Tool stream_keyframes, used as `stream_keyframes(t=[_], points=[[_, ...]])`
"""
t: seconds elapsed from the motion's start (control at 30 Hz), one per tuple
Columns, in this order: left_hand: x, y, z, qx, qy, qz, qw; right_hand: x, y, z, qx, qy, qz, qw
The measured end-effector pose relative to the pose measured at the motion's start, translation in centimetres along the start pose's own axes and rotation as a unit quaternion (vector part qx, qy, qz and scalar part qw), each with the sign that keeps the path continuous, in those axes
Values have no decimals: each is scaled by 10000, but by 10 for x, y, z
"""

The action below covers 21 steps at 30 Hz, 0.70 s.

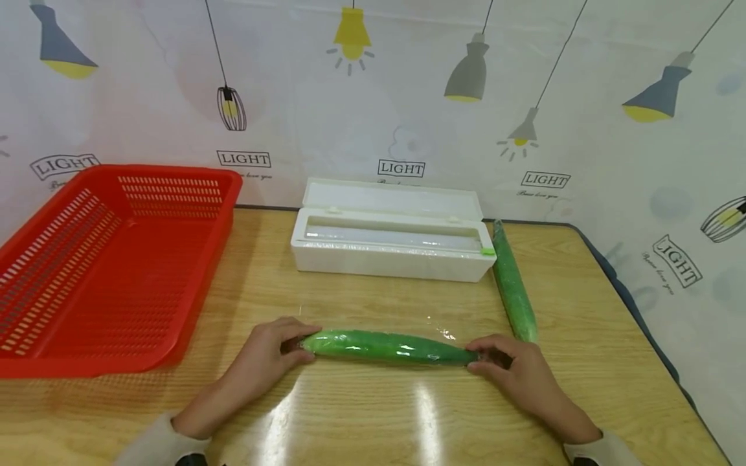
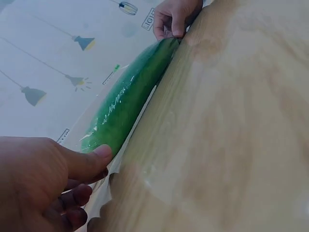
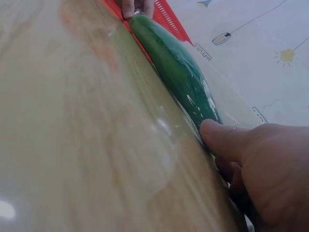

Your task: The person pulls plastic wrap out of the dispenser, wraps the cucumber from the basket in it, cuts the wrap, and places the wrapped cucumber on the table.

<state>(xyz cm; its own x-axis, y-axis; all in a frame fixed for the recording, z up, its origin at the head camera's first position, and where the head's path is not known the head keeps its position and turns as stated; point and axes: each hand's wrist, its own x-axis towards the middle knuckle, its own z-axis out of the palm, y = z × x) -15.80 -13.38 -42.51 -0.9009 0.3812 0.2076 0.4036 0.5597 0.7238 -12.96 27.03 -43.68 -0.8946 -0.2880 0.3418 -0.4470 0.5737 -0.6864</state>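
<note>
In front of the white box [image 1: 390, 261], your left hand [image 1: 269, 349] and right hand [image 1: 521, 372] pinch opposite ends of a film-wrapped cucumber [image 1: 384, 347].

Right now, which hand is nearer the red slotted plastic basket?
Left hand: right of the basket, at the near end of the held film-wrapped green cucumber; the right hand pinches its far end.
</note>
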Motion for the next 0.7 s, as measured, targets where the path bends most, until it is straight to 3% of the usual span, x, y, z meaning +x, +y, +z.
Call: stream_keyframes(t=[0.3,0.53,0.7], points=[[0,1,1,-312,256,-234,9989,4,0,1,-221,0,-173,9996],[2,0,2,-188,412,-241,9987,4,9,2,-368,-131,-205,9990],[6,-3,2,-59,460,-254,9986,8,-1,0,-315,-88,-225,9992]])
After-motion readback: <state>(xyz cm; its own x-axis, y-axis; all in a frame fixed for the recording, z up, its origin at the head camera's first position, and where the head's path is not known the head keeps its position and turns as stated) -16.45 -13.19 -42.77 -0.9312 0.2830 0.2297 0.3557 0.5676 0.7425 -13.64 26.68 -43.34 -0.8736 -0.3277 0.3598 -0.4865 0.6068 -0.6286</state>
